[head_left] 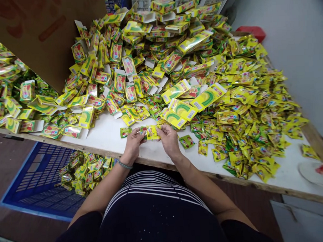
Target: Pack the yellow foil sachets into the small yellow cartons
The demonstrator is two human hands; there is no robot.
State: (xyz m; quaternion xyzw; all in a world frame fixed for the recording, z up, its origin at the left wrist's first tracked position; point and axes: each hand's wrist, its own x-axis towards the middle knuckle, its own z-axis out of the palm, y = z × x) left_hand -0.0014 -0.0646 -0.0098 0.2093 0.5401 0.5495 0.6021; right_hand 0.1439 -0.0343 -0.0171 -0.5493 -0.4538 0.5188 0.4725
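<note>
Over the table's front edge, my left hand (134, 143) pinches a small green packet (143, 130) between thumb and fingers. Close beside it, my right hand (169, 139) is closed on a yellow packet (152, 132). The two packets meet or overlap between my hands; which, I cannot tell. One green packet (125, 132) lies just left of my left hand, and another green packet (187, 141) lies right of my right hand. Just beyond my hands are open yellow cartons (173, 117) with green curved bands.
Cartons (119, 80) with open flaps are heaped on the white table (105, 132). Loose yellow packets (247, 131) spread across the right. A large cardboard box (45, 40) stands back left. Below the front edge, a blue crate (33, 187) holds filled-looking packs. A plate (317, 173) sits far right.
</note>
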